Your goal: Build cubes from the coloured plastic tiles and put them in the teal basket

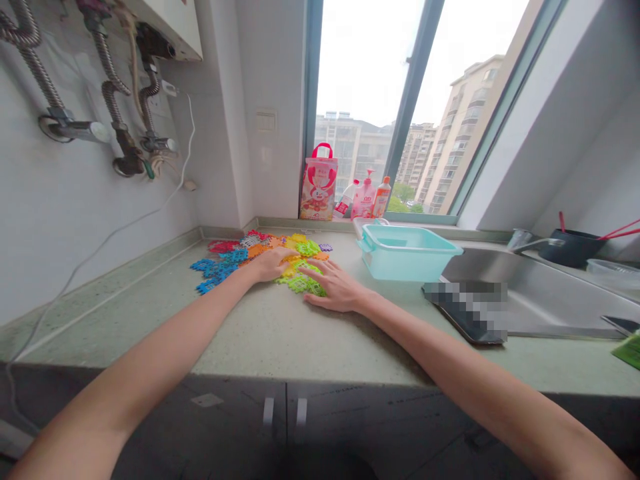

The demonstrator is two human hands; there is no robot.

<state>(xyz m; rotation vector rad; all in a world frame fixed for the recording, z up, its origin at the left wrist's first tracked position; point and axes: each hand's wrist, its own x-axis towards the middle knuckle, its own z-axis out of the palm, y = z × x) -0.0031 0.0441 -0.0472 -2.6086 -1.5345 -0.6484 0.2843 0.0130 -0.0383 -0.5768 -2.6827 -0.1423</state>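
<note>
A heap of interlocking plastic toy pieces point(260, 257) in red, blue, orange, yellow and green lies spread on the speckled green countertop point(280, 340). My left hand point(273, 265) rests flat on the yellow and orange pieces in the middle of the heap. Close beside it, my right hand point(335, 287) has its fingers spread, touching the edge of a cluster of lime green pieces point(305, 283). Neither hand visibly grips anything. Blue pieces point(215, 270) lie to the left of both hands.
A turquoise plastic basin point(405, 252) stands right of the heap, beside a steel sink point(530, 293). A dark tablet point(465, 313), partly blurred, lies at the sink's edge. A red-and-white bag point(319, 183) and several bottles stand on the windowsill. Metal pipes point(113, 93) run along the left wall.
</note>
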